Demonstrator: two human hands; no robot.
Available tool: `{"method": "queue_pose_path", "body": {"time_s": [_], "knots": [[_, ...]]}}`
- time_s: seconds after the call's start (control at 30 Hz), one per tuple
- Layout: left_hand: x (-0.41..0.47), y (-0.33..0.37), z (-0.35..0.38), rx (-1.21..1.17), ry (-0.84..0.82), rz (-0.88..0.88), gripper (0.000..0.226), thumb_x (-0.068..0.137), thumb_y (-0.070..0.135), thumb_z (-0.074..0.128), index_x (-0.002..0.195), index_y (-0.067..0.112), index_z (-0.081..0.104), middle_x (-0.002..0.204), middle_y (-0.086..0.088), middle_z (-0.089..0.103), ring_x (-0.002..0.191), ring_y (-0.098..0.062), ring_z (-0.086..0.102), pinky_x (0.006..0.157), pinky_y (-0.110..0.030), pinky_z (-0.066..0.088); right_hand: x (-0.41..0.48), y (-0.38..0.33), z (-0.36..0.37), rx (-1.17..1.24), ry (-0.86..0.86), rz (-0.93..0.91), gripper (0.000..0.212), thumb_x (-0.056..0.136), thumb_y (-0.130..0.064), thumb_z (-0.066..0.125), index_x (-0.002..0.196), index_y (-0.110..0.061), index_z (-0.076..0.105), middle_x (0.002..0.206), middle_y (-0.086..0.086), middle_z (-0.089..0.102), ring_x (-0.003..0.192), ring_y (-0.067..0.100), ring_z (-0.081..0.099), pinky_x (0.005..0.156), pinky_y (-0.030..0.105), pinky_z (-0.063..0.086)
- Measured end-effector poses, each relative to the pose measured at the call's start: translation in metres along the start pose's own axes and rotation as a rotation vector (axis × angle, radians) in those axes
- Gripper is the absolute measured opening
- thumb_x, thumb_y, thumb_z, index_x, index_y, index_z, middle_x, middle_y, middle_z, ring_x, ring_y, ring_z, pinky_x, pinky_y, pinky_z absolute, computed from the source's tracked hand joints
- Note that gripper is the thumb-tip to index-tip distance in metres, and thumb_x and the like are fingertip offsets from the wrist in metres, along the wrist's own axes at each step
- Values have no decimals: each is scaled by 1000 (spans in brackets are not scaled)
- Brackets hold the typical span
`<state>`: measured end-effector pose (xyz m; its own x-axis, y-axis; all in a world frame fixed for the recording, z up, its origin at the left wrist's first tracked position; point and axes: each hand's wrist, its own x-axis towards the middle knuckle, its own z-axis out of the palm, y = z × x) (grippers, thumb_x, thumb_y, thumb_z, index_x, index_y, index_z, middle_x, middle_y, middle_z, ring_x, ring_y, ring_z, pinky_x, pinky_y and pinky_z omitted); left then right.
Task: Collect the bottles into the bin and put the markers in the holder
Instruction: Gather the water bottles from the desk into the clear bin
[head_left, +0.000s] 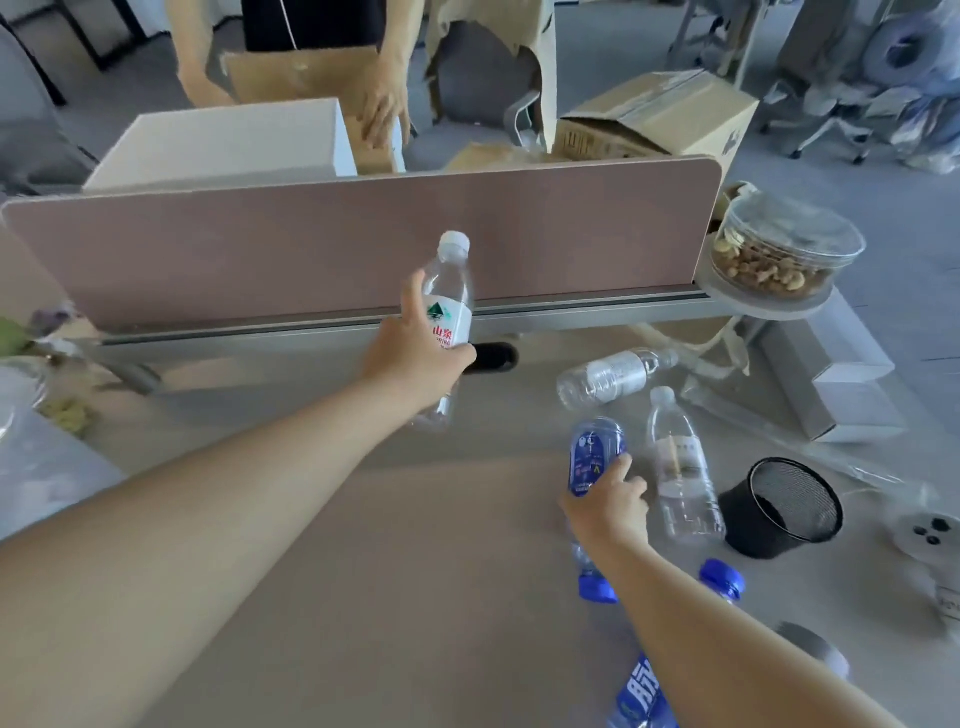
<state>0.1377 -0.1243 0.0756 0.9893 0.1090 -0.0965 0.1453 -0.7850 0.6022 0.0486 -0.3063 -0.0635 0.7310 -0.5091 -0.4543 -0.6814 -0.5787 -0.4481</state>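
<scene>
Left hand (415, 358) at frame centre, grip closing around clear white-capped bottle (448, 312), holding it upright above tabletop (415, 545). Right hand (610, 506) lower right, fingers wrapping blue-labelled bottle (592, 457) lying on tabletop. Two clear bottles (610, 375) (680, 467) lying just beside it. Black mesh holder (784, 506) tilting at right.

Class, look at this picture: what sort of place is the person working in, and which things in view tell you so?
Most likely an open office. A desk carries a pink divider screen, a black mesh holder sits on it, and wheeled office chairs stand behind, near cardboard boxes.
</scene>
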Motion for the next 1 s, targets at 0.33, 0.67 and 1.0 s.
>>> {"method": "queue_pose_path", "body": {"time_s": [0.33,0.67,1.0], "knots": [[-12,-12,-70,-71,41,121,89,74,34,62,145,42,9,127,-8,52,98,-34,59,79,-40,51,-64,-116,-63,240,259,-264,73,75,-29,61,138,-14,27,113,12,41,102,35,50,79,40,46],[-34,-114,-236,-153,254,134,83,75,33,61,139,46,10,112,-6,55,91,-28,58,66,-34,44,-201,-259,-39,276,339,-518,75,75,-36,62,138,-17,28,119,11,42,107,36,54,86,48,51],[-91,-327,-348,-76,379,-174,91,71,42,63,145,40,9,121,-13,54,99,-36,59,83,-49,54,-350,-371,112,203,55,-809,82,77,-44,64,142,-15,25,123,10,42,104,32,56,86,46,52]]}}
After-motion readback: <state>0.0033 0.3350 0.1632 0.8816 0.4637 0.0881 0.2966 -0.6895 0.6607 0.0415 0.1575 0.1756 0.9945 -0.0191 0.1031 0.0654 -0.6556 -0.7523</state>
